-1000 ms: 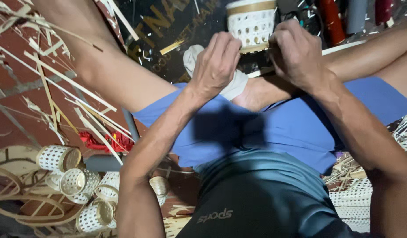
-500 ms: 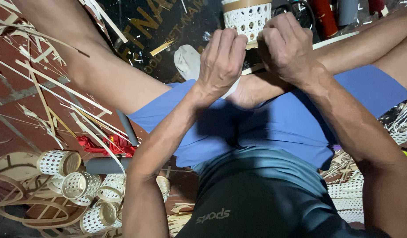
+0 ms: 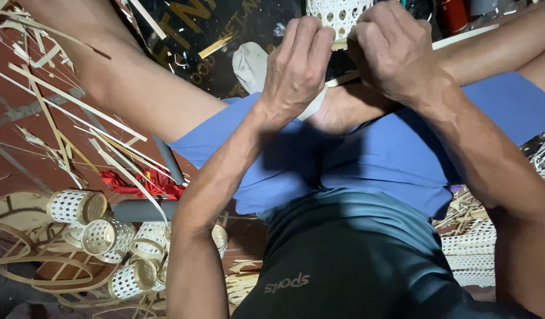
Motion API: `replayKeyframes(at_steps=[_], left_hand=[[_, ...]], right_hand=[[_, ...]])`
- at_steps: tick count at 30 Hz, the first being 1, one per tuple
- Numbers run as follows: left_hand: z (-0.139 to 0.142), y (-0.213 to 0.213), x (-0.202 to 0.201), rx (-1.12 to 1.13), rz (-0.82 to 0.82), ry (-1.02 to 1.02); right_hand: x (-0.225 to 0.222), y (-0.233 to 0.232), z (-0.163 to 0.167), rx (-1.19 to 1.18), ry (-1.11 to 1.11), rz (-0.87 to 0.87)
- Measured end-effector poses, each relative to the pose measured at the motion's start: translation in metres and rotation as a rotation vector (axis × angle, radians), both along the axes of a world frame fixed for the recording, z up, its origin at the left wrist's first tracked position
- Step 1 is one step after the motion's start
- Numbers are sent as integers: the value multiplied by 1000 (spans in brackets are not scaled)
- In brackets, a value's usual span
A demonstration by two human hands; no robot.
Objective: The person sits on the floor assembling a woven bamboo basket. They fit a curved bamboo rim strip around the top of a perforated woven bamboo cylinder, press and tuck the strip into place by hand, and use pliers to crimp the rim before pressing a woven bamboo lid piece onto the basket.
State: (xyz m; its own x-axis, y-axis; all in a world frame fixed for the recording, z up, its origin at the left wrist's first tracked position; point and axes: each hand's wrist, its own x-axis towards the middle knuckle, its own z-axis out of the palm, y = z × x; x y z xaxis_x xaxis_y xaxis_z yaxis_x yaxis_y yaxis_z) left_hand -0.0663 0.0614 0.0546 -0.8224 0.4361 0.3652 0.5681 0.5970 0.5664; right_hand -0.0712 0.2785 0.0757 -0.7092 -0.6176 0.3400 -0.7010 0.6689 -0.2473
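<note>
On the far left, loose cane strips (image 3: 54, 124) lie scattered over the red floor (image 3: 24, 77). Near them, at the lower left, a cluster of small woven cylinders (image 3: 104, 236) rests on curved cane hoops (image 3: 24, 266). Just right of the cylinders lies a dark tube (image 3: 143, 210), with a red cloth (image 3: 139, 180) behind it.

The person sits cross-legged in blue shorts (image 3: 355, 159), both arms reaching away from the body toward the far middle. The left hand (image 3: 299, 65) is curled into a fist, fingers folded together, and appears to pinch a thin cane strip (image 3: 343, 44) that runs between the two hands; how firmly the grip closes on it cannot be told. A white cloth (image 3: 251, 65) lies just left of this hand, on a dark printed mat (image 3: 184, 29).

The woven basket (image 3: 337, 15), a white perforated cylinder, stands at the far top edge, just beyond and between the hands, partly cut off by the frame. The right hand (image 3: 396, 50) is also closed, knuckles up, touching the left hand and just under the basket's lower rim; its fingers are hidden.

At the far right, flat woven mesh pieces (image 3: 473, 248) lie by the knee.
</note>
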Motion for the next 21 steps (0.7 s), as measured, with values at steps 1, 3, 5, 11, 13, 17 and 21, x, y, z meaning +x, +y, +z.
replayKeyframes(at_steps=[1,3,5,11,13,17,21], left_hand=[[0,-1,-1,1,-11,4],[1,-1,-2,4,-31,7],[2,0,-3,10,-25,28],[0,2,-4,0,-26,49],[-2,2,-3,-10,-30,50],[-2,2,-5,-24,-57,28],[3,-10,-12,146,-40,-18]], right_hand=[[0,0,1,0,9,4],[-1,0,3,2,21,14],[-2,1,3,20,9,10],[-5,0,2,26,-1,5],[-4,0,0,19,-8,2],[0,4,-6,8,-14,-1],[0,2,-20,-144,-21,-21]])
